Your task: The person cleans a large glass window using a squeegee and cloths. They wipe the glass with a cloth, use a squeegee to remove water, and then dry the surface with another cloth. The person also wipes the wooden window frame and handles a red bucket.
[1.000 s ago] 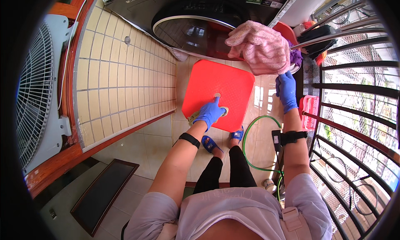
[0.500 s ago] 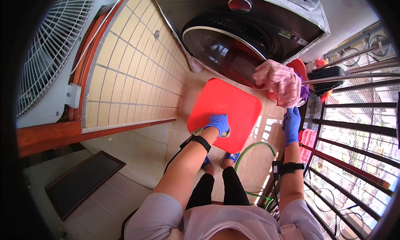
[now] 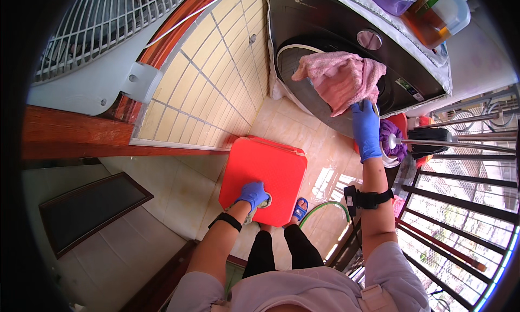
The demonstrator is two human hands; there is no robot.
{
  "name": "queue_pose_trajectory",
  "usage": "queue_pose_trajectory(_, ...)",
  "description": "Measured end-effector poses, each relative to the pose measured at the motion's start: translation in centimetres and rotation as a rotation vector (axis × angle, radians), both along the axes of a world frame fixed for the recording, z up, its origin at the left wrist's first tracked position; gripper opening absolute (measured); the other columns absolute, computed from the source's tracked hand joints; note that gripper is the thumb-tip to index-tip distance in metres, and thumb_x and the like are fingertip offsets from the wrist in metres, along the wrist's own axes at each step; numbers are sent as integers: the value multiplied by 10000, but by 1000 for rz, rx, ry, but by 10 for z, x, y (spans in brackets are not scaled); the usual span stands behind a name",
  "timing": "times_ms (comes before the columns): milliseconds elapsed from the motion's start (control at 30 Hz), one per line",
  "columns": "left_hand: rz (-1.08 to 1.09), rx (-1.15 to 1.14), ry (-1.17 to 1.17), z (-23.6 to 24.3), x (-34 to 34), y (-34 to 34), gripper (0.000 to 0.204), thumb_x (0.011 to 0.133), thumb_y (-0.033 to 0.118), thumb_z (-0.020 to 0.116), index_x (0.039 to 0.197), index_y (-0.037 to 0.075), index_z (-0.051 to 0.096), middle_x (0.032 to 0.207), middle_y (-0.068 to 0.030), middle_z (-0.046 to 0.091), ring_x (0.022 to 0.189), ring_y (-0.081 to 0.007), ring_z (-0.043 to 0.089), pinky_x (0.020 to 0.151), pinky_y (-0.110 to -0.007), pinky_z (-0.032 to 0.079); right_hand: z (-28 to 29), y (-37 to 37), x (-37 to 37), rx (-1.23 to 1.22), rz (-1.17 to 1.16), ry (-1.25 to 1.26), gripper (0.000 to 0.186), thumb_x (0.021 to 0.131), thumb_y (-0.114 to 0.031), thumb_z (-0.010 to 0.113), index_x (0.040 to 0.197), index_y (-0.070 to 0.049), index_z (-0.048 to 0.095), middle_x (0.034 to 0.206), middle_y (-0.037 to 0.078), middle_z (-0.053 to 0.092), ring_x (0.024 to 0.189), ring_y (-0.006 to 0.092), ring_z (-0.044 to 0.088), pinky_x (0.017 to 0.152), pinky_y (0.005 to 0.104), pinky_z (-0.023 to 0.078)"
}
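One pink towel (image 3: pixel 342 78), one red stool (image 3: pixel 265 171)

Both hands, left (image 3: pixel 252 193) and right (image 3: pixel 366 130), wear blue gloves, with black wristbands and a pale short-sleeved shirt.

Tiled wall (image 3: pixel 216 79), glossy floor (image 3: pixel 303 133), window grille (image 3: pixel 460 204)

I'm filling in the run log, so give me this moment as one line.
left hand: presses cloth on red stool | right hand: holds pink towel at washing machine door
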State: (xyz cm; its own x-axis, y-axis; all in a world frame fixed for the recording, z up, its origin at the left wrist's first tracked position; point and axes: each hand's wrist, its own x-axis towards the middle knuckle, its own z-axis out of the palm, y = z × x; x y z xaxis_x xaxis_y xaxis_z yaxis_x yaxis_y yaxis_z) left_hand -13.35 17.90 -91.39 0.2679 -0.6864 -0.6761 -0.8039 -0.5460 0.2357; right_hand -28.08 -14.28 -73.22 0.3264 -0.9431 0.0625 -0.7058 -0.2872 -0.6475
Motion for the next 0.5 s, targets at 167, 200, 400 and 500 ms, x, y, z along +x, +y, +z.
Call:
queue_pose_trajectory(167,73,52,59,1,0,17,346,745,332,603,986,89,655,955,-170,670,910,-327,648,783,-440,511,13,0,91,-40,117,149,341,901,-316,479,1032,-4,517,855,305,622,832,457,609,725,520,475)
queue_pose_trajectory(200,92,47,73,-1,-1,19,347,747,331,601,994,93,654,964,-169,669,915,-328,647,784,-439,511,16,0,105,-46,191,176,351,895,-308,483,1037,11,522,860,310,622,839,454,614,742,514,480)
queue_pose_trajectory(400,82,33,91,-4,0,17,366,735,336,609,1009,97,656,970,-164,670,923,-333,642,792,-438,511,-15,-39,179,-96,380,221,326,868,-247,486,984,33,606,931,293,632,902,424,623,804,483,489)
queue_pose_trajectory(500,100,45,119,-3,0,17,381,724,345,622,1009,93,656,970,-166,669,932,-334,639,801,-437,508,-35,-36,179,15,289,182,335,879,-273,487,1018,11,597,914,282,635,899,426,620,797,478,490)
